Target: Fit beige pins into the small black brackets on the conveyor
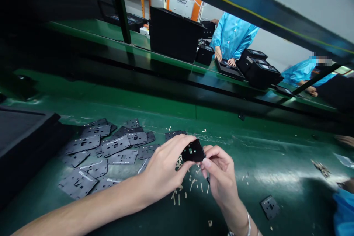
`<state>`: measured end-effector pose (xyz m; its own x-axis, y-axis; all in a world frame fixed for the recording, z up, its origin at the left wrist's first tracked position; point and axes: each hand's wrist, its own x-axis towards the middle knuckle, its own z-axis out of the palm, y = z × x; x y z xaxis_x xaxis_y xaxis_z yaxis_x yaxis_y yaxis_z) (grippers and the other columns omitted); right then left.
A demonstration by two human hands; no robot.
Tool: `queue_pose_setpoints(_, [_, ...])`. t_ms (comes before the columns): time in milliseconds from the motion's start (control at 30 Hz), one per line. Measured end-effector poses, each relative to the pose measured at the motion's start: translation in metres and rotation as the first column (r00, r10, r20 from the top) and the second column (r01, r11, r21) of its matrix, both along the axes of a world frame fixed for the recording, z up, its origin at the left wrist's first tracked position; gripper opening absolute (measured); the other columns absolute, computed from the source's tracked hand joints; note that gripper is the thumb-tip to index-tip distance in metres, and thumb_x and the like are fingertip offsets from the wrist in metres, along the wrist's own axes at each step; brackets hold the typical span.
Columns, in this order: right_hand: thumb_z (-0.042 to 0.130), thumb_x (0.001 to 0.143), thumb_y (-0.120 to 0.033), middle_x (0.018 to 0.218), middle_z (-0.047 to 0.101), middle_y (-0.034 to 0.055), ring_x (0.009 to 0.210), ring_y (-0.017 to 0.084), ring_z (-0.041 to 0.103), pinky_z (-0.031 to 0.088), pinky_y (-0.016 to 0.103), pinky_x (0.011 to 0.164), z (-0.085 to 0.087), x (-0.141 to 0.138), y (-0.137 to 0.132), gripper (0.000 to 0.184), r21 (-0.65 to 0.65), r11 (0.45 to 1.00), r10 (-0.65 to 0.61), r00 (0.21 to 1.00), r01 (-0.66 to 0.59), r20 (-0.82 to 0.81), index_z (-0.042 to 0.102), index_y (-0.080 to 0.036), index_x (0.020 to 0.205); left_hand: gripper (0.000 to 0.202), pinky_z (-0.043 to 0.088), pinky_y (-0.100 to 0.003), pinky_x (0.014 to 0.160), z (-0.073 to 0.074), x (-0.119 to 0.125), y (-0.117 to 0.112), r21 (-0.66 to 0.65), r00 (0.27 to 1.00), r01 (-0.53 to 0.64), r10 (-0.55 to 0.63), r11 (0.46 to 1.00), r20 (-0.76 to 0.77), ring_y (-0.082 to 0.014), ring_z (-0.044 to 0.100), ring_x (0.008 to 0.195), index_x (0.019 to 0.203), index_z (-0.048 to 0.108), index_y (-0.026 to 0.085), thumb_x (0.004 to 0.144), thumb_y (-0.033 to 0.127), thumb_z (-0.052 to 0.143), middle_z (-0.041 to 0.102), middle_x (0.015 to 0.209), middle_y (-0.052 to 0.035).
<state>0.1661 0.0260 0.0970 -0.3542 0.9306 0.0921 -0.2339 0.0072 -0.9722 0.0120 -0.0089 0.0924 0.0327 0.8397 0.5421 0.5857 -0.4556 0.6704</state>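
Note:
My left hand (166,162) holds a small black plastic plate (194,150) with cut-outs, raised above the bench, thumb below and fingers along its upper edge. My right hand (219,167) is closed at the plate's lower right corner, thumb and fingertips pinched together there. A small dark bit shows under the right fingers, but I cannot tell what it is. Below and behind the hands lie small pale strips and scraps (193,185). To the left is a loose spread of similar black plates (114,146).
A single black plate (270,207) lies at right on the green bench (276,173), near a small heap of pale scraps (320,168). A dark box (24,147) stands at left. Beyond a dark rail, people in blue coats (234,31) work beside stacked black boxes (262,70). A blue sleeve (344,210) shows at right.

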Motion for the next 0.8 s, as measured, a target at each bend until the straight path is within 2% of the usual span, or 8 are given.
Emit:
queue_pose_setpoints(333, [0.072,0.067,-0.028,0.061,0.051,-0.0026,0.049,0.008,0.044,0.031,0.017,0.038,0.002,0.003,0.008,0.017,-0.202,0.964,0.163,0.985,-0.172,-0.062,0.058,-0.019,0.066,0.034,0.053,-0.032,0.078,-0.002,-0.005,0.006,0.281,0.984,0.052,-0.001,0.958,-0.181,-0.0211,0.056,0.097,0.113,0.05,0.012,0.081,-0.001,0.05,0.062,0.101,-0.0106])
queue_pose_setpoints(400, [0.071,0.069,-0.031,0.06,0.05,-0.0034,0.048,0.008,0.043,0.031,0.017,0.038,0.004,0.005,0.012,0.018,-0.165,0.976,0.152,0.987,-0.143,0.047,0.058,-0.019,0.066,0.033,0.053,-0.032,0.077,-0.003,-0.007,0.01,0.302,0.979,0.061,0.002,0.951,-0.206,-0.0207,0.056,0.097,0.112,0.05,0.013,0.082,0.0,0.049,0.062,0.101,-0.01])
queue_pose_setpoints(467, [0.067,0.074,-0.034,0.064,0.054,-0.002,0.05,0.009,0.044,0.033,0.019,0.041,0.005,0.008,0.02,0.016,-0.043,0.997,0.079,0.96,-0.07,0.269,0.06,-0.019,0.072,0.035,0.053,-0.031,0.078,-0.008,-0.011,0.022,0.223,0.973,0.026,0.027,0.975,-0.231,-0.0207,0.056,0.1,0.114,0.049,0.015,0.082,0.002,0.05,0.061,0.105,-0.0089])
queue_pose_setpoints(533, [0.06,0.08,-0.036,0.072,0.06,0.0002,0.056,0.011,0.049,0.036,0.021,0.047,0.003,0.013,0.03,0.016,0.169,0.985,-0.087,0.825,-0.01,0.558,0.063,-0.02,0.081,0.037,0.052,-0.033,0.079,-0.015,-0.017,0.043,0.057,0.948,-0.071,0.086,0.996,-0.306,-0.0221,0.055,0.102,0.117,0.048,0.016,0.081,0.006,0.053,0.06,0.11,-0.0081])
queue_pose_setpoints(600, [0.053,0.084,-0.031,0.075,0.063,0.0008,0.063,0.013,0.054,0.037,0.023,0.054,-0.001,0.017,0.041,0.014,0.354,0.931,-0.255,0.531,-0.092,0.808,0.063,-0.021,0.084,0.037,0.05,-0.035,0.081,-0.024,-0.026,0.074,-0.126,0.895,-0.214,0.143,0.969,-0.423,-0.0244,0.055,0.104,0.117,0.05,0.017,0.08,0.012,0.057,0.06,0.111,-0.008])
queue_pose_setpoints(667, [0.05,0.084,-0.022,0.074,0.066,0.0001,0.069,0.015,0.059,0.036,0.025,0.057,-0.01,0.021,0.051,0.014,0.36,0.89,-0.313,0.201,-0.279,0.928,0.064,-0.023,0.081,0.035,0.048,-0.035,0.084,-0.034,-0.036,0.109,-0.223,0.853,-0.322,0.18,0.92,-0.49,-0.0258,0.055,0.105,0.113,0.053,0.017,0.079,0.014,0.06,0.061,0.11,-0.0084])
queue_pose_setpoints(733, [0.051,0.079,-0.013,0.072,0.068,0.0002,0.069,0.016,0.061,0.034,0.025,0.056,-0.02,0.022,0.057,0.017,0.287,0.876,-0.281,0.072,-0.387,0.957,0.065,-0.022,0.073,0.033,0.047,-0.035,0.084,-0.044,-0.045,0.142,-0.25,0.842,-0.376,0.216,0.892,-0.495,-0.0273,0.056,0.103,0.109,0.056,0.017,0.076,0.013,0.061,0.062,0.107,-0.0099])
queue_pose_setpoints(800, [0.055,0.073,-0.01,0.07,0.069,0.0006,0.067,0.017,0.063,0.034,0.025,0.056,-0.03,0.021,0.06,0.017,0.233,0.861,-0.247,0.029,-0.453,0.969,0.065,-0.022,0.068,0.034,0.046,-0.037,0.084,-0.052,-0.052,0.167,-0.268,0.838,-0.416,0.252,0.869,-0.483,-0.0294,0.056,0.102,0.109,0.057,0.015,0.075,0.014,0.062,0.062,0.105,-0.0122])
